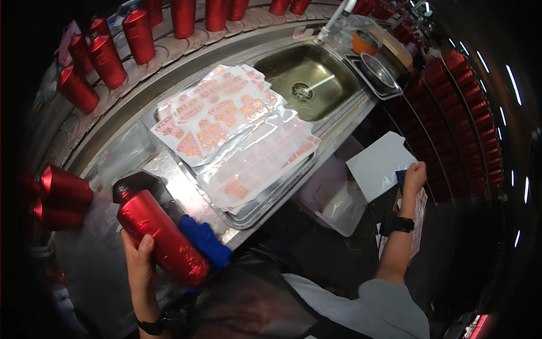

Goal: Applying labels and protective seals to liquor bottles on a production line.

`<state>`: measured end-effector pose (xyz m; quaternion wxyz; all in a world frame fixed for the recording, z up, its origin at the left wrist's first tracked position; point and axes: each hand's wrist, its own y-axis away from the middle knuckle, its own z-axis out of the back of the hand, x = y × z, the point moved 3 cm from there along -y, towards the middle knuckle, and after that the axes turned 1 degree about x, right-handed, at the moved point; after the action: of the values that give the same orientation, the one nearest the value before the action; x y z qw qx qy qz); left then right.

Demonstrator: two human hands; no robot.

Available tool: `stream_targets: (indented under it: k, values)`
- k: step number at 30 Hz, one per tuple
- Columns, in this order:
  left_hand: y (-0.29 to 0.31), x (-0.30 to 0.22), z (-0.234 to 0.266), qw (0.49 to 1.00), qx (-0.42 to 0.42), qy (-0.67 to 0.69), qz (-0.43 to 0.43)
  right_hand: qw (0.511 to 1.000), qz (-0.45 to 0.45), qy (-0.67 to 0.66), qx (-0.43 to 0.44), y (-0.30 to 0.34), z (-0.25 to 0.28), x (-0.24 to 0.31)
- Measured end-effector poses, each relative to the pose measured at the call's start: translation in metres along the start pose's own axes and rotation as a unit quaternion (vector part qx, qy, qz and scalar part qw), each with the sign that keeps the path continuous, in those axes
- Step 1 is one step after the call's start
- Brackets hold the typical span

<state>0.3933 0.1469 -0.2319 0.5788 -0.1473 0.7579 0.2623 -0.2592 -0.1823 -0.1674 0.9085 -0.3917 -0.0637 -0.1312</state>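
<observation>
My left hand [138, 263] is wrapped round a shiny red metal bottle [161, 231], held tilted over the near left of the counter, with wet-looking spots on its lower side. Out to the right, my right hand [416, 175] is closed on a blank white sheet [381, 164] and a small flat blue piece [401, 178], whose kind I cannot make out. Beside the bottle lies a crumpled blue cloth [204, 240]. A dark, open-topped holder [149, 183] stands behind the bottle. Overlapping decal sheets [226, 121] with orange-pink prints fill a metal tray [248, 223].
A steel sink [307, 79] is set into the counter beyond the sheets. Red bottles [138, 37] stand along a curved conveyor [164, 56]. Below the counter edge sits a pale plastic bin [333, 198]. Bowls [377, 70] and stacked red bottles [451, 124] are at right.
</observation>
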Motion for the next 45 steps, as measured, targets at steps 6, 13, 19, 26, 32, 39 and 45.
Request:
stream_targets:
  k: [6, 13, 19, 26, 32, 39, 45]
  values:
    - [0.001, -0.002, 0.002, 1.0, -0.016, -0.011, 0.007, 0.947, -0.193, 0.158, 0.202, 0.078, -0.101, -0.102]
    - [0.001, -0.003, 0.001, 0.999, -0.006, 0.028, 0.016, 0.886, 0.03, -0.386, 0.255, 0.031, -0.068, 0.196]
    - [0.003, -0.001, 0.012, 0.999, -0.018, 0.048, 0.006, 0.799, 0.337, -0.369, 0.334, 0.07, -0.049, 0.467]
    - [0.001, -0.005, 0.02, 0.999, -0.004, 0.037, 0.039, 0.809, 0.475, -0.157, 0.308, 0.084, -0.159, 0.559]
    - [-0.008, -0.007, 0.027, 0.996, 0.025, 0.069, 0.046, 0.804, 0.41, -0.149, 0.403, 0.069, -0.195, 0.575]
    - [-0.013, -0.006, 0.03, 0.995, 0.038, 0.074, 0.059, 0.814, 0.256, -0.258, 0.453, 0.061, -0.226, 0.58]
    - [-0.013, -0.002, 0.028, 0.995, 0.039, 0.09, 0.018, 0.855, 0.219, -0.299, 0.362, 0.021, -0.212, 0.529]
